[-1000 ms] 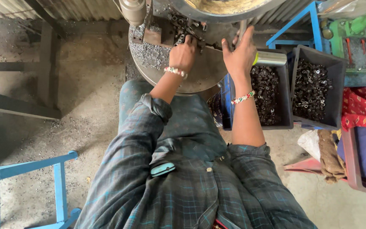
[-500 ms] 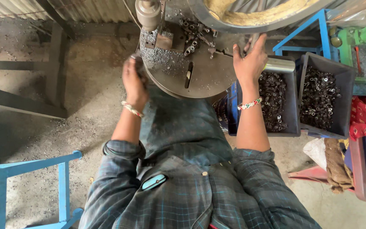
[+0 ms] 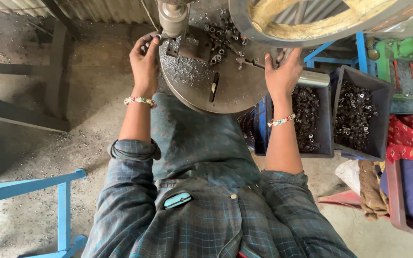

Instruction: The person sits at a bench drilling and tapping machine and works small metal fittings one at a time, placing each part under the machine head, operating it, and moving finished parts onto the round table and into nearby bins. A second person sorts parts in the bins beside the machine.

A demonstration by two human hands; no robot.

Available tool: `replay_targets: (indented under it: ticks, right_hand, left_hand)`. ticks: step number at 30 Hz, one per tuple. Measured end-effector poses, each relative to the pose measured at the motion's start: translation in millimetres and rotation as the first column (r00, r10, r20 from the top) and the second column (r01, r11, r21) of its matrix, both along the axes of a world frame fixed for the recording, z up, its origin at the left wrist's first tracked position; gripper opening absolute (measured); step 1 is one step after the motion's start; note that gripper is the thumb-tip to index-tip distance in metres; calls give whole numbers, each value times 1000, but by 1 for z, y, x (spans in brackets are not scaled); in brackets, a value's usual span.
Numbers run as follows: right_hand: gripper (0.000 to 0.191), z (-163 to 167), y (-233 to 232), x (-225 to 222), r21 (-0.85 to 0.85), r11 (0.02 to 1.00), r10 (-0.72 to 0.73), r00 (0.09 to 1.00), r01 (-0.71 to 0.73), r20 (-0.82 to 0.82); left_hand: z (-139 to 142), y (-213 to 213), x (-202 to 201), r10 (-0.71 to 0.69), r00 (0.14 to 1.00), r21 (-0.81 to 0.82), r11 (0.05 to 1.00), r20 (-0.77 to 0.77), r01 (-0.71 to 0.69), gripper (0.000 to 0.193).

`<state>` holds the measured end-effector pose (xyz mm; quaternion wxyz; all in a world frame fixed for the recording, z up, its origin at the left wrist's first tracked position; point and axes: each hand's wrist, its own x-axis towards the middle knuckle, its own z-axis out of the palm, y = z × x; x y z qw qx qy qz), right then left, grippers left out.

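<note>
A round grey metal machine table [image 3: 225,98] stands in front of me, strewn with metal shavings and several small dark metal parts [image 3: 218,33]. My left hand [image 3: 144,59] is at the table's left rim, its fingers curled beside the grey cylindrical spindle [image 3: 172,19]; what they hold I cannot tell. My right hand [image 3: 284,71] rests at the table's right rim, fingers spread, next to a short metal cylinder [image 3: 314,79]. Both wrists wear beaded bracelets.
Two dark bins [image 3: 328,148] of small metal rings stand to the right, below a large wheel [image 3: 311,19]. A blue metal frame [image 3: 48,191] is at the lower left. Red and blue cloth [image 3: 412,138] lies at the far right, and a green machine part [image 3: 407,48] above it.
My left hand has moved from the middle of the table out to its left rim and up beside the spindle. My right hand has stayed at the right rim.
</note>
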<state>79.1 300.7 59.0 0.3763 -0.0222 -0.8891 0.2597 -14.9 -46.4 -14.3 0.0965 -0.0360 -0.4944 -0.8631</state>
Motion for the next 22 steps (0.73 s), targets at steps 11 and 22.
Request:
replay_targets:
  ticks: [11, 22]
  right_hand:
    - [52, -6, 2, 0, 22, 1000, -20, 1000, 20, -12]
    - [92, -26, 19, -82, 51, 980, 196, 974, -192, -116]
  left_hand:
    - [14, -11, -5, -164, 977, -125, 975, 134, 181, 21]
    - [23, -4, -24, -212, 946, 141, 973, 246, 182, 13]
